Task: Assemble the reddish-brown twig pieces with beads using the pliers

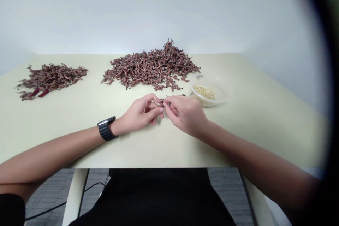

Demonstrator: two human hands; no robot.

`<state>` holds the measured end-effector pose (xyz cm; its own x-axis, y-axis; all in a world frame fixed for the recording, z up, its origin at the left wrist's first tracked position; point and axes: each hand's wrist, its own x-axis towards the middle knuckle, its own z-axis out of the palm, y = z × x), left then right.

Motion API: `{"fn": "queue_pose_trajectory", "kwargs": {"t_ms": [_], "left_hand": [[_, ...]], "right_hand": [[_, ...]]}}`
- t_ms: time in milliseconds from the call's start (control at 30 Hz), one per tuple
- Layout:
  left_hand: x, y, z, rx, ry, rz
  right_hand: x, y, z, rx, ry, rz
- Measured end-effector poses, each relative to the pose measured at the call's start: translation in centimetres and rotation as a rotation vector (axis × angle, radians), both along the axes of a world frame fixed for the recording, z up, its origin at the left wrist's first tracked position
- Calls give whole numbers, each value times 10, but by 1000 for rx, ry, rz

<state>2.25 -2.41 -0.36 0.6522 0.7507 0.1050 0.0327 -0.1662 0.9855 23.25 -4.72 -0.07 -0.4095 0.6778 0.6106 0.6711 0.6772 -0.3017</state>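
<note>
My left hand (pixel 141 113) pinches a small brown twisted piece (pixel 161 103) between thumb and fingertips, just above the table. Fingertip to fingertip with it, my right hand (pixel 185 113) is closed in a pinch at the piece's right side. What its fingers hold is too small to make out. A dark thin end (pixel 181 95) shows behind the right knuckles; whether it is held or lies on the table I cannot tell. Right of that hand stands a clear plastic bowl (pixel 221 99) with small yellowish bits (pixel 205 92) in it.
A large heap of similar brown pieces (pixel 150 67) lies at the back middle of the pale table (pixel 148 152). At the left is a smaller pile (pixel 54 76) with dark red bits (pixel 43 93) at its front. Behind the table rises a white wall (pixel 132 10).
</note>
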Motion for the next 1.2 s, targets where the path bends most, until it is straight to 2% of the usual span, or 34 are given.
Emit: {"fn": "queue_pose_trajectory", "kwargs": {"t_ms": [67,167,233,267,333,533,633,733,867,933,1000,1100,1200], "left_hand": [[-2,-1,-1,99,67,45],[-3,-3,0,211,145,86],[-3,-3,1,210,146,84],[-3,-2,1,184,133,77],[-2,-1,3,102,97,50],[-2,3,9,-92,27,-46],[-1,3,12,-114,22,-64],[0,0,11,-72,30,-25],[-1,-3,4,107,74,93],[-1,-3,0,197,117,132],[-2,-3,-2,232,135,150],[-1,-2,-1,187,93,148],[0,-1,4,83,40,111]], "right_hand": [[-3,-2,5,-146,148,-24],[-5,-1,12,-549,396,-49],[-3,2,15,-768,481,-34],[-1,3,16,-814,493,-21],[2,6,14,-776,473,6],[11,10,8,-260,156,93],[12,10,7,-141,32,138],[7,7,6,-277,149,100],[-4,3,7,-754,559,51],[-7,3,8,-1005,762,83],[-7,5,9,-1186,905,148],[-4,7,10,-1250,960,207],[-1,7,10,-1128,853,152]]}}
